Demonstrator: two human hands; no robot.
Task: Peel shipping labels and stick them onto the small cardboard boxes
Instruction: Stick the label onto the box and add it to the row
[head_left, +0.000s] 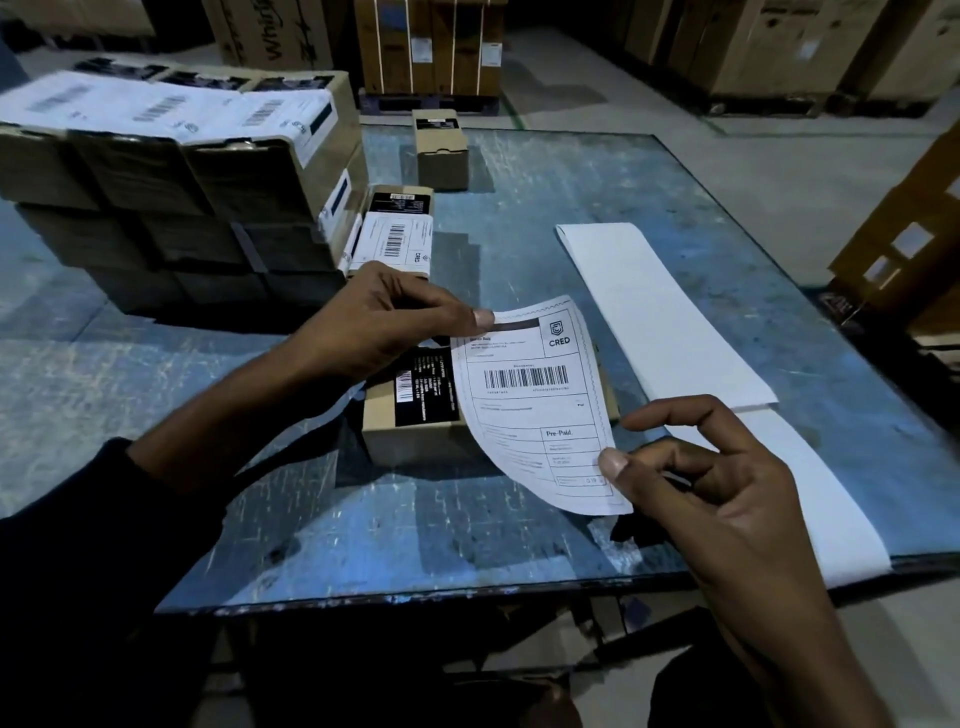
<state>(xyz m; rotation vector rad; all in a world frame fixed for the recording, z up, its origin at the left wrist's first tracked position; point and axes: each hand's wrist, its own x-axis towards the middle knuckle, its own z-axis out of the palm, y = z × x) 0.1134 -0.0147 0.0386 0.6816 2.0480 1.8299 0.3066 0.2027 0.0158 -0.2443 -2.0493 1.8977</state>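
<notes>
A white shipping label (540, 400) with a barcode and "CRED" print hangs curved in the air above a small cardboard box (415, 415) with a black sticker on top. My left hand (384, 322) pinches the label's upper left corner. My right hand (696, 478) pinches its lower right corner between thumb and fingers. The label covers the box's right part. Behind my left hand another small box (397, 239) carries a white label on top.
A stack of labelled boxes (171, 171) fills the left of the blue table (571, 171). One small box (440, 148) stands at the far edge. A long white backing strip (660, 322) runs along the right and over the front edge. Large cartons stand beyond.
</notes>
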